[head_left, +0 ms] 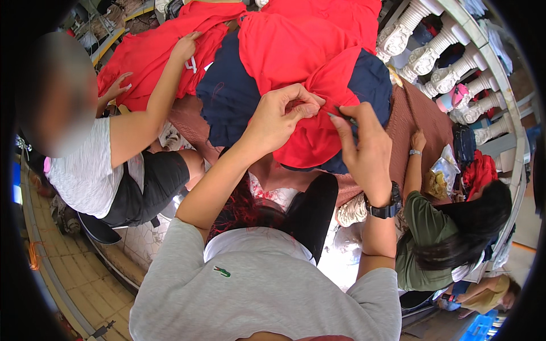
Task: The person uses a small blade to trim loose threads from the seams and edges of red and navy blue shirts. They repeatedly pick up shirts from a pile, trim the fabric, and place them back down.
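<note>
Red cloth (296,51) lies heaped over dark navy cloth (227,85) in front of me. My left hand (278,116) is closed in a pinch on a fold of the red cloth. Close to its right, my right hand (364,148) grips a small pair of thread snips (333,115), mostly hidden by the fingers. Their pointed tip is directed at the pinched fold; whether it touches the cloth I cannot tell. Loose red threads (239,204) are scattered over my lap.
On the left, a person in a light grey top (85,165) handles more red cloth (165,51). To the right, a person in a green shirt (426,244) reaches onto the brown cover (421,113). White balusters (426,57) line the right side, near a plastic bag (445,170).
</note>
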A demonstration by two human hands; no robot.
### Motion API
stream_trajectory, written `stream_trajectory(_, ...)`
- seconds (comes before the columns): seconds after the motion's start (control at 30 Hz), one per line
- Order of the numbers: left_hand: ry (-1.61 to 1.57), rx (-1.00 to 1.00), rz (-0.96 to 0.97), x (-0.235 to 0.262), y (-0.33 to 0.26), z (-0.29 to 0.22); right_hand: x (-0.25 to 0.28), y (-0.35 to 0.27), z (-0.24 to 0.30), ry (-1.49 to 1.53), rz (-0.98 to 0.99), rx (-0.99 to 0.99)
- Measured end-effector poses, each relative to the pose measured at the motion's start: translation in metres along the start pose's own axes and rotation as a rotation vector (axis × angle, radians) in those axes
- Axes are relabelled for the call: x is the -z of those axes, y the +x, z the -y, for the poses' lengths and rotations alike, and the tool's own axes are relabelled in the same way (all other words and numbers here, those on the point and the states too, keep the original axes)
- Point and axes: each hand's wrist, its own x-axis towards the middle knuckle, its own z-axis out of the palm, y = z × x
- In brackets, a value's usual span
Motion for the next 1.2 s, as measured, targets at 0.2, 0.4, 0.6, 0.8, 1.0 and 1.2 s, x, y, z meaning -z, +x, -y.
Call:
stream_trajectory(0.2, 0.012, -0.008, 0.003, -0.0011, -0.0026, -0.0024, -0.012, -0.0009, -0.0066, -0.278, -0.001, 0.149)
stream_trajectory(0.4, 0.106, -0.011, 0.017, -0.004, -0.0025, -0.0015, -0.0134, -0.0007, -0.005, -0.344, 0.031, 0.174)
stream_trajectory(0.6, 0.107, 0.023, 0.015, -0.0031, -0.0023, 0.0015, -0.0087, -0.0021, -0.0088, -0.312, 0.089, 0.133)
stream_trajectory(0.8, 0.085, 0.006, 0.027, -0.0044, -0.0018, 0.0025, -0.0077, -0.0032, -0.0057, -0.304, 0.104, 0.112)
stream_trajectory(1.0, 0.088, 0.008, 0.032, -0.0057, -0.0015, 0.0016, -0.0092, -0.0022, -0.0038, -0.363, 0.098, 0.099)
stream_trajectory(1.2, 0.091, 0.036, 0.029, -0.0046, -0.0002, 0.003, -0.006, -0.0028, -0.0052, -0.304, 0.101, 0.092)
